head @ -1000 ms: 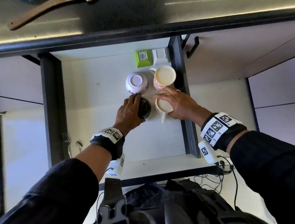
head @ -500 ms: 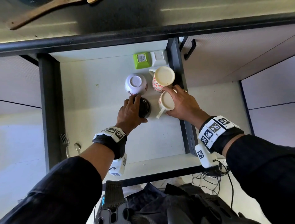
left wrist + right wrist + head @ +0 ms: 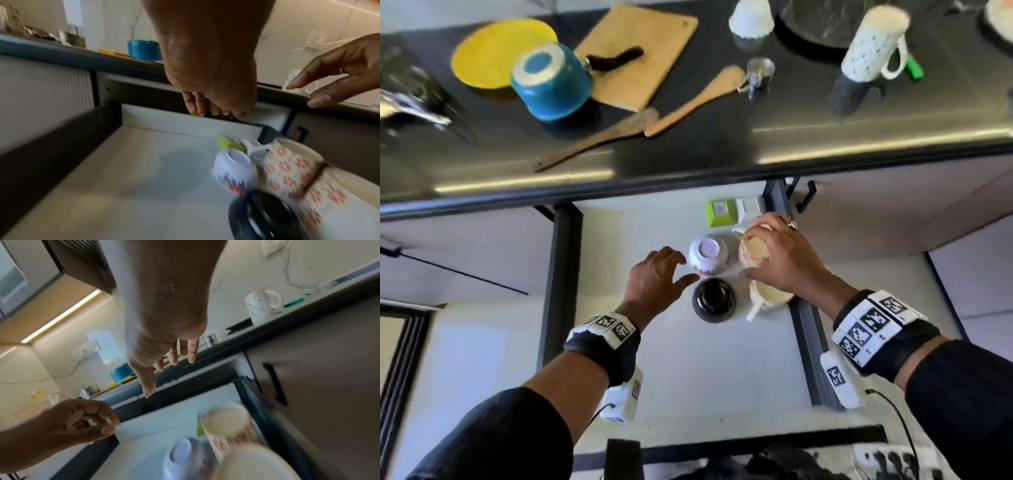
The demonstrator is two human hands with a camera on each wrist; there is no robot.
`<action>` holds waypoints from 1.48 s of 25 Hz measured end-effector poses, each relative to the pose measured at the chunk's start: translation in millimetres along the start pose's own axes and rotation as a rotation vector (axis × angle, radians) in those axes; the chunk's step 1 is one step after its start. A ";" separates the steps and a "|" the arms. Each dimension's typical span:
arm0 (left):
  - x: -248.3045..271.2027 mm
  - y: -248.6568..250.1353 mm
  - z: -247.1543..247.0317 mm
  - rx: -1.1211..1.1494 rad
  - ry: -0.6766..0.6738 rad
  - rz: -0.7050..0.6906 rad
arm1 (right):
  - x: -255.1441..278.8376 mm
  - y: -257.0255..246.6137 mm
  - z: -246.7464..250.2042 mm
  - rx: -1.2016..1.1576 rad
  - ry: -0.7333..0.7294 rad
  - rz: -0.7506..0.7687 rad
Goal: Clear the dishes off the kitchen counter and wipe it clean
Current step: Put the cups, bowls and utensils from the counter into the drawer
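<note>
In the head view an open white drawer [image 3: 654,359] holds an upturned white bowl [image 3: 709,253], an upturned black bowl [image 3: 714,299] and two orange-patterned mugs, one farther [image 3: 748,255] and one nearer [image 3: 767,294]. My left hand [image 3: 686,269] hovers left of the bowls, fingers loose, holding nothing. My right hand [image 3: 748,255] hangs over the mugs and partly hides them; in the right wrist view its fingers [image 3: 174,360] are relaxed and empty. The left wrist view shows the left fingers [image 3: 197,105] well above the drawer floor.
On the dark counter [image 3: 722,144] lie a yellow plate [image 3: 482,51], an upturned blue bowl [image 3: 551,85], a cutting board [image 3: 654,44], two wooden spatulas [image 3: 695,99], a small steel cup [image 3: 760,72] and a spotted white mug [image 3: 873,44]. A green box [image 3: 719,212] sits at the drawer's back.
My left hand has let go of the black bowl and my right hand of the nearer mug. Both hands have risen out of the drawer. The head view has tilted up to the counter.
</note>
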State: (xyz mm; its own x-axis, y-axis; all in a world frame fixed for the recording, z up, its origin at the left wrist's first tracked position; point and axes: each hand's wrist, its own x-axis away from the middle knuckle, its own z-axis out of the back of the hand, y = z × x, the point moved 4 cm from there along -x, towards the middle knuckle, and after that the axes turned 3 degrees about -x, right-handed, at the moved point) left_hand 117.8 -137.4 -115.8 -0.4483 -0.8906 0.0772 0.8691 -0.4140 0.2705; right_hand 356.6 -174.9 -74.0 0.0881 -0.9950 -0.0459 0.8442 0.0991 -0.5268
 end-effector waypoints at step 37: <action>-88.1 -172.8 121.0 0.520 0.273 0.245 | -242.3 -56.8 -9.4 -0.213 0.076 -0.813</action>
State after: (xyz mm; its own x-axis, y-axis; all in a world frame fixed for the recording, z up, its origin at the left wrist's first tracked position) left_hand -18.2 35.4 -53.2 -0.1197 -0.9923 -0.0330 0.6939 -0.1074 0.7120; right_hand 282.3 60.4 -40.9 -0.5464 -0.7545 0.3637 0.5107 -0.6442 -0.5693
